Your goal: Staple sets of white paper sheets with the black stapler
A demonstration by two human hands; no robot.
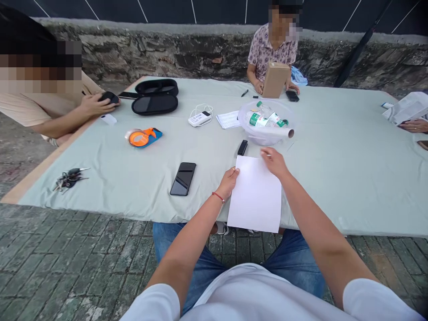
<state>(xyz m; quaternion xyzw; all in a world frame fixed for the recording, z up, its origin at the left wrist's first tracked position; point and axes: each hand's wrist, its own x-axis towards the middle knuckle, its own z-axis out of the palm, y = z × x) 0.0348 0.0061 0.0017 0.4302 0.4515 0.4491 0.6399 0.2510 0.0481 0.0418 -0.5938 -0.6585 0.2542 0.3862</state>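
Note:
A blank white sheet of paper (pixel 255 191) reaches over the table's front edge toward my lap. On its upper left edge, my left hand (pixel 229 180) is closed, the thumb on top and a red cord round the wrist. My right hand (pixel 276 162) is at the upper right corner, fingers curled and close together. Something small and pale may be between its fingertips, too small to name. Just beyond the paper's top edge lies a black stapler (pixel 242 148). Left of my left hand rests a black phone (pixel 183 179).
A clear plastic bowl (pixel 245 127) holds bottles and a roll. Leftward are an orange and blue tape dispenser (pixel 144 137), keys (pixel 69 178), a white power bank (pixel 199 118) and an open black case (pixel 155 104). Across the table, a person holds a cardboard box (pixel 276 80). Others sit at both sides.

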